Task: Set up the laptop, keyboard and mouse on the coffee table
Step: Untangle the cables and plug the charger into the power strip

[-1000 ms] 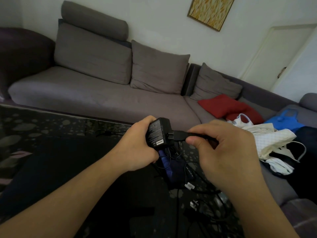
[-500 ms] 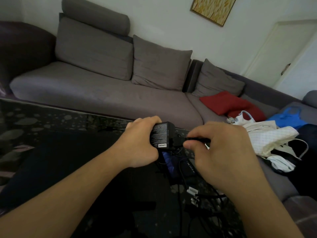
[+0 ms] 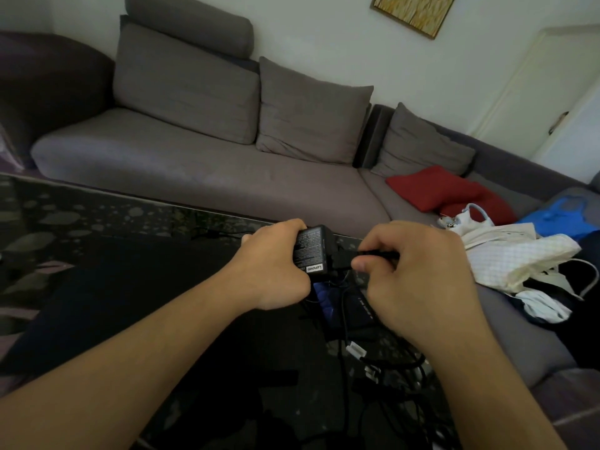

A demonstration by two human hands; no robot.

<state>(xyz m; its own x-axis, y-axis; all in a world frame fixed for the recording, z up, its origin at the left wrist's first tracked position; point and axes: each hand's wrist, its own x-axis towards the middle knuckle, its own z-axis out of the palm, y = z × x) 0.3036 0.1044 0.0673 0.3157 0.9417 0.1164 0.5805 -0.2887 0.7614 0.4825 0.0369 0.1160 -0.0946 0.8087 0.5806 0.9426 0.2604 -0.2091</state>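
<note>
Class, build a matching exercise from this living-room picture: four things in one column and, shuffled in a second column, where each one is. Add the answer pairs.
Column A
1. power adapter
2. red cushion
3. framed picture
4. black cable plug

Column B
a. on the wall, top right
b. gripped in the left hand
c. pinched by the right hand
d. lying on the sofa seat

Pairs: 1-b, 2-d, 3-a, 4-c
</note>
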